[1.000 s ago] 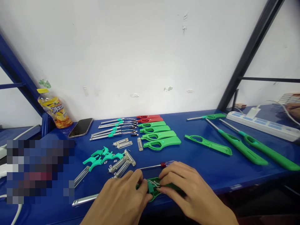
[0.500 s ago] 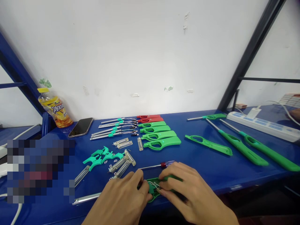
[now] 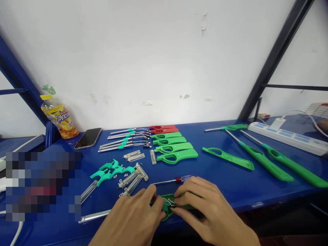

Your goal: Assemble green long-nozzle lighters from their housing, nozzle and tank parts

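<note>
Both my hands press on one green lighter shell [image 3: 167, 205] lying at the near edge of the blue table [image 3: 225, 181]. My left hand [image 3: 133, 218] pinches its left part, where a metal tube [image 3: 93, 216] sticks out to the left. My right hand [image 3: 207, 212] has its fingertips closed on the shell's right part, by thin white wires [image 3: 169, 200]. A small screwdriver [image 3: 171, 180] with a red and clear handle lies just beyond my fingers.
Rows of green and red shells [image 3: 174, 147], metal tubes with wires [image 3: 125, 140], teal triggers [image 3: 110, 171] and clear gas tanks [image 3: 133, 177] cover the middle. Assembled green lighters [image 3: 266, 159] lie right, by a power strip [image 3: 287, 136]. A phone [image 3: 88, 138] and bottle [image 3: 60, 118] sit back left.
Hardly anything differs. My fingers have shifted slightly on the green shell, and the view has moved a little.
</note>
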`<state>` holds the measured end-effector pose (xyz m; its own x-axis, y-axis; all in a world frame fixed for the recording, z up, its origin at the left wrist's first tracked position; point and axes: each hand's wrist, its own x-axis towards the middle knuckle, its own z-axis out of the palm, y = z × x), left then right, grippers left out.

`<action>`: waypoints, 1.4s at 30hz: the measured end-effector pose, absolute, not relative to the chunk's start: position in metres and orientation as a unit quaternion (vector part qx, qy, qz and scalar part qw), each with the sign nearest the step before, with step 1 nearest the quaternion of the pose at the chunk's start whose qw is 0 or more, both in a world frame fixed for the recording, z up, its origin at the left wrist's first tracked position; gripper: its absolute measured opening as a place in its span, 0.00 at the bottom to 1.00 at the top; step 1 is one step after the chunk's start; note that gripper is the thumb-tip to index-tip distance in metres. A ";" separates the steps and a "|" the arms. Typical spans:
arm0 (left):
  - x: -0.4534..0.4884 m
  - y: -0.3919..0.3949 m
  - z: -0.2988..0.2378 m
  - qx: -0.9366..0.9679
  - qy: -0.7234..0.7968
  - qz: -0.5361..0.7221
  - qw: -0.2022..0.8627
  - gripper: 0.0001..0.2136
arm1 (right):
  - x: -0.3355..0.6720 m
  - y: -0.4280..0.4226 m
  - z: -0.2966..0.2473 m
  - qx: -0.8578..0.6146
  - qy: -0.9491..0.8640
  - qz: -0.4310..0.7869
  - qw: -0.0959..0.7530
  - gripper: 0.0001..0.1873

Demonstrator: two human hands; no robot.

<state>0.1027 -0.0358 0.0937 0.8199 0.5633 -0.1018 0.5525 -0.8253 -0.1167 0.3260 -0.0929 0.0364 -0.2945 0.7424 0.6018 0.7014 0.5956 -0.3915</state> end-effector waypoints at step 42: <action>0.100 -0.036 0.091 -0.959 -0.267 0.089 0.036 0.25 | 0.320 -0.098 0.031 -0.459 -0.785 0.032 0.415 0.05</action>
